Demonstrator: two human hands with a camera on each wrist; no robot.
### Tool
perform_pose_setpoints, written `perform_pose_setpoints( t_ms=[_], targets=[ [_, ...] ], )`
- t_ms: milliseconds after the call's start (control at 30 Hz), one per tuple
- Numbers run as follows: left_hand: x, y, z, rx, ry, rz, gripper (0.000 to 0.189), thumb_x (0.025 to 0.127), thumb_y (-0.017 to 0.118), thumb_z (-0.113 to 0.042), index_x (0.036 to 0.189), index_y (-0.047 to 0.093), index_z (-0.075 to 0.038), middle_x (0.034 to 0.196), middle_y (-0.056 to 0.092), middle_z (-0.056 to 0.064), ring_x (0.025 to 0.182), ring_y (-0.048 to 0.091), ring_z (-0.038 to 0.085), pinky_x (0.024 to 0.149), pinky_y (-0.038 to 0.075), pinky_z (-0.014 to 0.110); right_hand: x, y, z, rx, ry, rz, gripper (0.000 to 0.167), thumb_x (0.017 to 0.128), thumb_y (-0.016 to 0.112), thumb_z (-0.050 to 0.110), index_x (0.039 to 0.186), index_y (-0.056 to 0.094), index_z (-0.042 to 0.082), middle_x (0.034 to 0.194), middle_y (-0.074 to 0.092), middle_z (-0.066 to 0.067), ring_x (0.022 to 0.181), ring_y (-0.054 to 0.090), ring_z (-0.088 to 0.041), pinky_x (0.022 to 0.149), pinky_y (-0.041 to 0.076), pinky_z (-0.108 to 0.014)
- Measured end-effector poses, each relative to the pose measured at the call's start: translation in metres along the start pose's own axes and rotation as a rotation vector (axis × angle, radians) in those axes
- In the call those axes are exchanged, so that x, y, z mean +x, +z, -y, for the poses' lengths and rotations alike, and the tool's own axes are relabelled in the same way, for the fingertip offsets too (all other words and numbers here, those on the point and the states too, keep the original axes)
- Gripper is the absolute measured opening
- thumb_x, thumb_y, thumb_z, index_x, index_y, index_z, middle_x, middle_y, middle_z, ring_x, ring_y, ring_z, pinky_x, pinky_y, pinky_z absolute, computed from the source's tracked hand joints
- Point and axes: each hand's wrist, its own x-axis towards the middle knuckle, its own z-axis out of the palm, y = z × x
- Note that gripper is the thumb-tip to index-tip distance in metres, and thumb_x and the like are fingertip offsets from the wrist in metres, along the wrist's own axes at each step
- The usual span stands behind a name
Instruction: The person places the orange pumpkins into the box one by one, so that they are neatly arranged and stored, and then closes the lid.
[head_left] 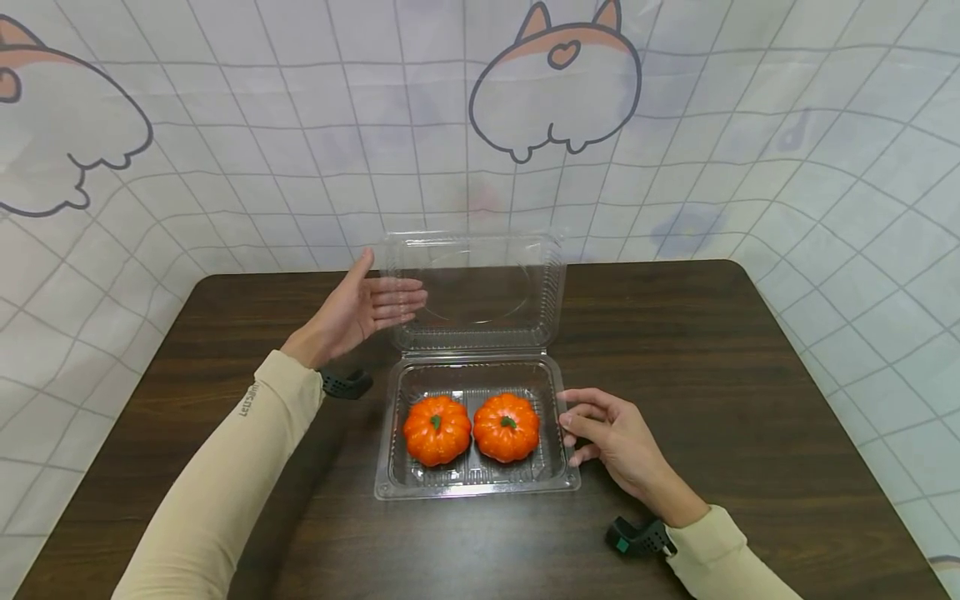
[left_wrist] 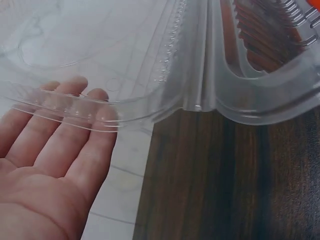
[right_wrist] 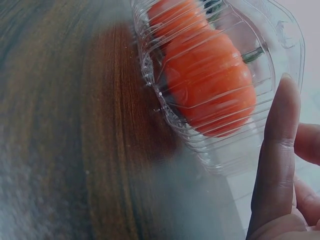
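A clear plastic clamshell container [head_left: 478,492] stands on the table with its lid [head_left: 480,333] raised at the back. Two orange pumpkins [head_left: 437,431] with green stems sit side by side in its base. My left hand [head_left: 360,308] has its straight fingers behind the lid's left edge, palm toward me; the left wrist view shows the fingertips [left_wrist: 98,95] through the plastic. At the base's right side, my right hand [head_left: 615,437] holds the rim lightly between its thumb and bent fingers. The right wrist view shows the thumb [right_wrist: 280,135] against the clear rim, partly hiding the other fingers.
The container rests on a dark wood-patterned table [head_left: 750,400]. Behind the table hangs a white gridded cloth [head_left: 315,167] with cartoon animal drawings. Black bands [head_left: 347,384] are on both wrists, beside pale sleeves.
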Motion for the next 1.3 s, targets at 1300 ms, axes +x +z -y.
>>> perform_pose_setpoints(
  t_ms=[1300],
  targets=[
    [-0.032, 0.017, -0.036, 0.341, -0.01, 0.15, 0.093, 0.102, 0.009, -0.075, 0.151, 0.053, -0.009, 0.158, 0.053, 0.013, 0.153, 0.042, 0.033, 0.131, 0.021, 0.059, 0.0, 0.0, -0.002, -0.02, -0.013, 0.002, 0.046, 0.099, 0.069, 0.01, 0.137, 0.051, -0.008, 0.09, 0.071, 0.006, 0.07, 0.067, -0.007, 0.059, 0.062, -0.025]
  ],
)
